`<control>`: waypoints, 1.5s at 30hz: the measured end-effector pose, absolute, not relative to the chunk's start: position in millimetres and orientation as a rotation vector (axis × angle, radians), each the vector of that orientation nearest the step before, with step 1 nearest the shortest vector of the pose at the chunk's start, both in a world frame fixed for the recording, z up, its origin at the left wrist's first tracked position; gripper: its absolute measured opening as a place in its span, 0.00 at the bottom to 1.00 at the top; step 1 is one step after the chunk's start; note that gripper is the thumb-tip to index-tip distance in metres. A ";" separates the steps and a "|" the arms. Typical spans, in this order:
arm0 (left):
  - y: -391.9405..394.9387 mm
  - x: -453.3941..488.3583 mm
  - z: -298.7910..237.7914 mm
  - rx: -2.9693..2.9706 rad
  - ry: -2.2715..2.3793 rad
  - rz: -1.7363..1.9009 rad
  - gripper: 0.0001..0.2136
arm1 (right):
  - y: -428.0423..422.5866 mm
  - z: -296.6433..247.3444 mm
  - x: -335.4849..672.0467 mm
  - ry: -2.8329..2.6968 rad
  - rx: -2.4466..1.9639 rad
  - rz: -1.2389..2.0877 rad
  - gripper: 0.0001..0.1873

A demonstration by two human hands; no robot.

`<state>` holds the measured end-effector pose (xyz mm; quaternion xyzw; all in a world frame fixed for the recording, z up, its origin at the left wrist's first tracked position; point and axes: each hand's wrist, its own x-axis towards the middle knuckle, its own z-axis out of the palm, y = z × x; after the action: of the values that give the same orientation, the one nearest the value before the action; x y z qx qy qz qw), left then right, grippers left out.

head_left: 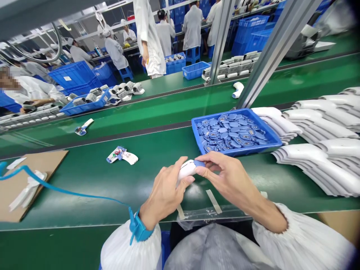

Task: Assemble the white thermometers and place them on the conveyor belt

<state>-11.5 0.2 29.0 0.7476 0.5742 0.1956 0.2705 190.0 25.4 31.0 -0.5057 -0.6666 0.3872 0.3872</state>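
Note:
My left hand (165,191) curls around a white plastic casing (185,169), holding it tilted up from the green bench. My right hand (227,174) comes in from the right, with finger and thumb pinching a small blue part (199,163) at the casing's far end. Just beyond my fingers stands a blue tray (236,150) heaped with several flat blue parts. A blue wrist strap (142,227) circles my left wrist, and its coiled blue cord (56,185) runs off to the left.
Stacks of white casings (317,146) fill the bench at right. A loose white and blue device (122,155) lies left of my hands, near a cardboard sheet (28,183). Beyond a metal post (278,52), co-workers in white coats stand among blue crates (73,75).

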 end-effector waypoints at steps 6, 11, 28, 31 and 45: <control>-0.5 -6.6 27.8 2.033 1.422 0.615 0.18 | 25.0 29.9 186.1 -1.841 -1.185 0.988 0.14; 0.2 0.4 17.3 2.240 1.543 0.655 0.13 | 15.8 11.6 183.4 -1.927 -1.197 0.686 0.11; -9.3 3.1 -6.3 1.876 1.807 0.909 0.21 | -29.7 -5.8 172.6 -1.771 -1.453 1.006 0.19; -21.5 -7.6 -11.0 1.732 1.763 1.184 0.15 | -18.4 -13.9 170.2 -1.344 -1.689 1.673 0.29; 21.6 -14.4 -25.3 1.746 2.107 1.067 0.25 | -20.8 -17.8 139.5 -2.366 -1.483 0.900 0.21</control>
<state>-14.4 21.6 -25.3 0.5914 0.7136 0.3615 0.1019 139.5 -20.8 -17.8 -0.5027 -0.8022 0.3051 0.1035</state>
